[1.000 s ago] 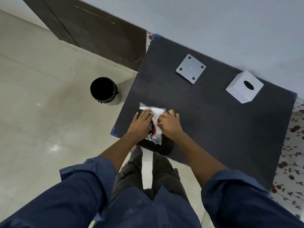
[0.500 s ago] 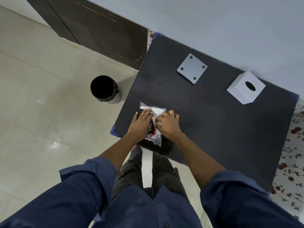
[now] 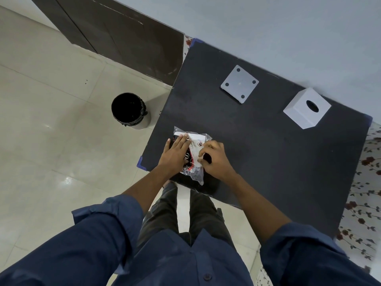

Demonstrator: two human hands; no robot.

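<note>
Head view: crinkled clear plastic packet [image 3: 195,162], white card, red-black contents inside.

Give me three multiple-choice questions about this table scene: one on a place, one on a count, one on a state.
1. Where does the bin stand?
A on a chair; B on the floor beside the table; C on a shelf.
2. How many holes does the flat white plate show?
A two; B six; C four.
3. How does the left hand lie on the plastic packet?
A flat, fingers straight; B as a fist; C lifted off it.

Key: 1 B, it stands on the tiles by the table's edge. 2 C, one dark hole sits at each corner. 3 A, its straight fingers rest on the packet.
</note>
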